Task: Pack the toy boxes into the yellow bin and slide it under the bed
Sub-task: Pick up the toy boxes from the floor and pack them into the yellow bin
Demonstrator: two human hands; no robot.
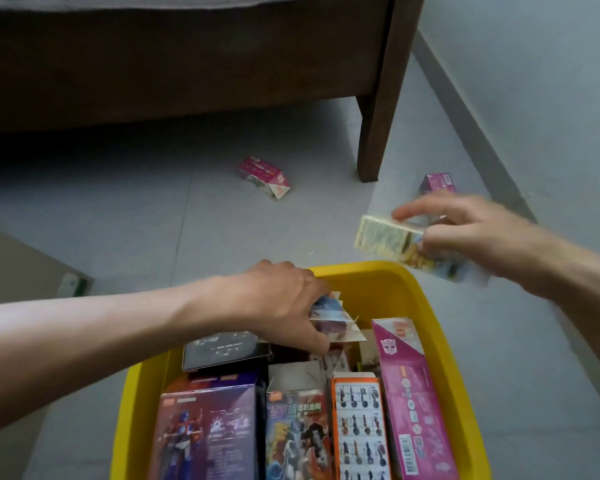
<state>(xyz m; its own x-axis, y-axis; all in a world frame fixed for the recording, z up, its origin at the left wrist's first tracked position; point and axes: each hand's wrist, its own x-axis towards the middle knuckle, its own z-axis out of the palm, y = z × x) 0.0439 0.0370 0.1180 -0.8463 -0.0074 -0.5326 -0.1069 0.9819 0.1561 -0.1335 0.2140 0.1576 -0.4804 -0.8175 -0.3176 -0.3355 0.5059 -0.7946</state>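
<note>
Two boxes on floor: a pink box (264,176) lies far centre, near the bed (187,60); a purple box (436,183) sits right of the bed leg (378,109), behind the right hand.
Bin: the yellow bin (440,341) stands near on the grey floor (153,220), in front of the bed, packed with upright boxes.
Left hand: the left hand (284,303) reaches into the bin's far end, fingers closed around a small open-flapped box (333,317).
Right hand: the right hand (465,233) grips a pale yellow box (388,240), held in the air just past the bin's far right corner.
Bin contents: a long pink box (409,400) along the right wall, an orange box (359,427) beside it, a black box (226,351) on the left.
</note>
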